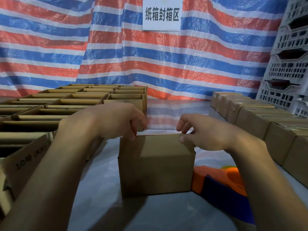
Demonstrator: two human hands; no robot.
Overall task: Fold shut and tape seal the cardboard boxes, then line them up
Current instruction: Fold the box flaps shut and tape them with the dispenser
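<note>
A small brown cardboard box (155, 164) stands on the table right in front of me, its top flaps folded down. My left hand (116, 120) curls over the box's top left corner, fingertips on the far edge. My right hand (198, 130) grips the top right corner, thumb on the near face and fingers over the top. An orange and dark blue tape dispenser (216, 180) lies on the table just right of the box, partly hidden by my right forearm.
Several open, unsealed boxes (75, 100) fill the table's left side in rows. A line of sealed boxes (260, 119) runs along the right edge. Grey plastic crates (290, 64) are stacked at the back right. A striped tarp (116, 55) hangs behind.
</note>
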